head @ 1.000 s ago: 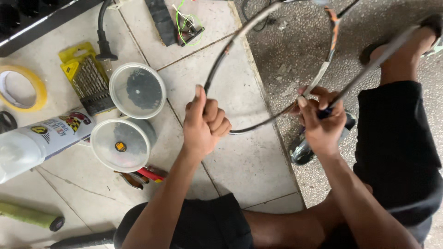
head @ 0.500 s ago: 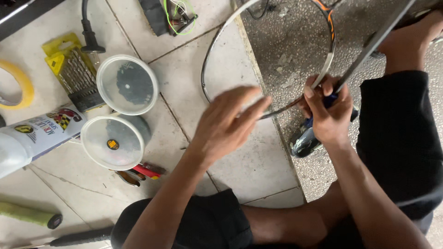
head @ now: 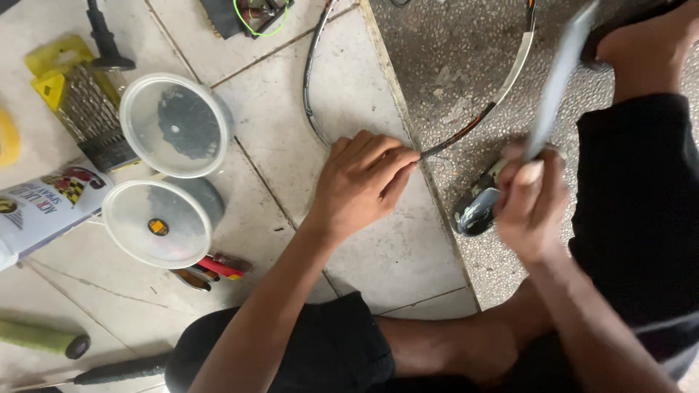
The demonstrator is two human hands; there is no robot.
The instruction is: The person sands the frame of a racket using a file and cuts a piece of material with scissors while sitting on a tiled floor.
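A stringless racket frame curves over the floor, dark on its left side and white with orange on its right. My left hand pinches the frame's lowest part between thumb and fingertips. My right hand is closed around the racket's thin shaft, which is blurred and slants up to the right. A dark shiny object lies on the floor just left of my right hand.
Two clear round plastic tubs sit at left, beside a yellow drill-bit case and a white spray can. Red-handled pliers, a green roller and a black plug lie around. My legs fill the bottom and right.
My left hand let go of the frame's left side, reached across and now pinches its lowest part. The frame has dropped nearer the floor. My right hand is blurred on the shaft.
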